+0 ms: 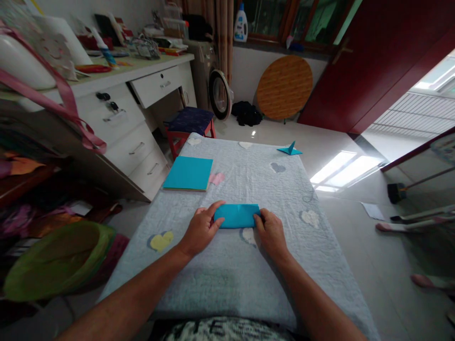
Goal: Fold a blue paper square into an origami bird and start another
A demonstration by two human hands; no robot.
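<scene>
A blue sheet of paper, folded into a long rectangle, lies between my hands near the middle of the cloth-covered table. My left hand pinches its left end, thumb on top and fingers at the far corner. At the right end, my right hand grips the edge between thumb and curled fingers. Beyond my left hand rests a stack of square blue paper. A small folded blue paper figure with an upright point sits at the far right corner of the table.
A pale cloth with heart patches covers the table. Left are a green-lined bin and a white desk with drawers. A stool stands past the far left corner. A round wooden tabletop leans on the back wall.
</scene>
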